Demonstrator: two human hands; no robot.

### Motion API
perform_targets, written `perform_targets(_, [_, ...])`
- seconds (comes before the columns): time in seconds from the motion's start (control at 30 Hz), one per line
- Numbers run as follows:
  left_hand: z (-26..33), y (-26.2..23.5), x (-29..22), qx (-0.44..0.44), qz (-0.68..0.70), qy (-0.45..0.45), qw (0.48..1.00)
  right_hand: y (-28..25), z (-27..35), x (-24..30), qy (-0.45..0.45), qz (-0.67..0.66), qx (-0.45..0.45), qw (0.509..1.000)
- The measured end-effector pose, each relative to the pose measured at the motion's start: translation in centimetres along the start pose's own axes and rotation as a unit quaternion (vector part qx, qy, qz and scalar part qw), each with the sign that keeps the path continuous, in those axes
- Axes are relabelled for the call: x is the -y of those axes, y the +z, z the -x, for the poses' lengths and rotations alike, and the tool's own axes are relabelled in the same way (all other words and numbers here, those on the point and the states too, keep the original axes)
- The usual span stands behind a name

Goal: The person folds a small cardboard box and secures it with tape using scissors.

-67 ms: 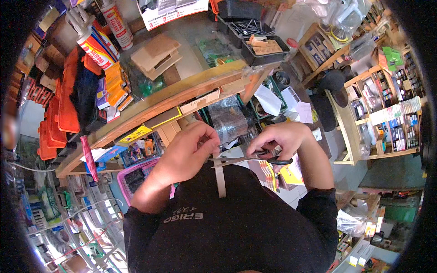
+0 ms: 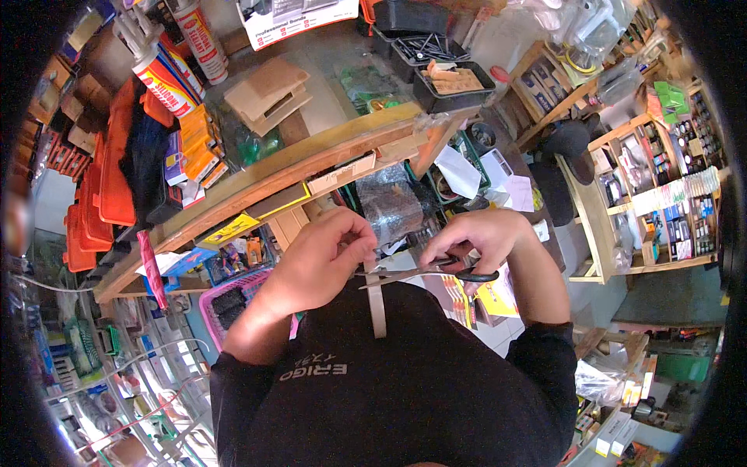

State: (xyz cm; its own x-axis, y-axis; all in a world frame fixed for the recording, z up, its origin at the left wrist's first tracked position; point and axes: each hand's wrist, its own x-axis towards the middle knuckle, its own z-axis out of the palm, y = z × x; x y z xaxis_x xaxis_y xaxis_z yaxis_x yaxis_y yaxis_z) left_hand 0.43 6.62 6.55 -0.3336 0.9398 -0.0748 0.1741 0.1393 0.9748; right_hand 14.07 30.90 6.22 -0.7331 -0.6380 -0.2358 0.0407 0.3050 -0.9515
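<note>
My left hand (image 2: 323,253) is closed, thumb and fingertips pinching the upper end of a narrow pale strip (image 2: 377,311). The strip hangs down in front of my black shirt. In my right hand (image 2: 490,237) is a pair of scissors (image 2: 401,274), its dark handle loops around my fingers. The parted blades point left and cross the strip just below my left fingertips. Whether the strip's material is plastic, tape or paper I cannot make out.
Beyond my hands runs a wooden-edged glass counter (image 2: 303,167) with brown cardboard pieces (image 2: 268,93) and a black tray (image 2: 454,84) on top. Orange cases (image 2: 117,171) stand at the left. A pink basket (image 2: 208,311) is beside my left forearm. Wooden shelves (image 2: 646,194) stand to the right.
</note>
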Motion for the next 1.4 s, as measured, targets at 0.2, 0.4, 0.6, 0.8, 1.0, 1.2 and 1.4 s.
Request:
perform_targets(0.2, [-0.4,0.3,0.7,-0.012,0.048,0.025,0.998,-0.1,-0.7,0.6,0.000,0.010,0.000,1.000])
perform_targets(0.4, [-0.4,0.0,0.4,0.009,0.047,-0.022,0.999,-0.3,-1.1,1.7,0.024,0.003,0.020,1.000])
perform_targets(0.6, [-0.6,0.1,0.8,0.013,0.067,0.009,0.998,-0.6,-1.8,1.1,0.019,-0.028,0.036,0.999])
perform_targets(0.8, [-0.8,0.0,1.2,0.022,0.070,0.024,0.997,-1.1,-1.9,0.8,-0.010,-0.026,0.056,0.998])
perform_targets(1.0, [-0.4,0.3,0.2,0.027,0.137,-0.007,0.990,-0.7,-1.3,-0.4,-0.033,-0.057,0.053,0.996])
perform_targets(1.2, [-0.3,0.2,0.2,0.069,0.153,0.003,0.986,-0.1,-0.9,0.7,-0.049,-0.018,0.040,0.998])
perform_targets(1.4, [-0.3,0.0,0.1,0.075,0.109,0.009,0.991,0.0,-1.1,1.2,-0.029,-0.039,0.043,0.998])
